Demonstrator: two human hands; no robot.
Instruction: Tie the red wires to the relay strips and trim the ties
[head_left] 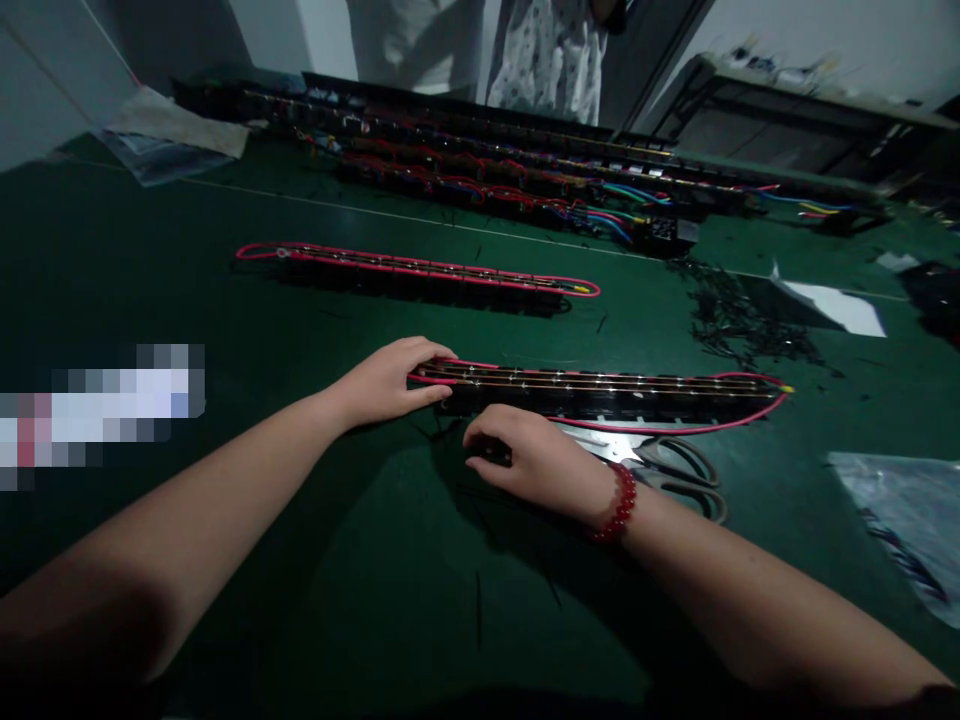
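A long black strip with metal rods along its top and a red wire looped around it lies on the green table in front of me. My left hand grips its left end, thumb on the near side and fingers on the far side. Just in front of the strip, my right hand has its fingers curled, with a gap between thumb and forefinger and nothing visible in it. Scissors with dark handles lie beyond my right wrist, partly covered by it. The red wire bows out at the strip's right end.
A second wired strip lies farther back. Behind it are several long black assemblies with coloured wires. Cut black scraps are heaped at right, near a white sheet. A clear plastic bag rests at the right edge.
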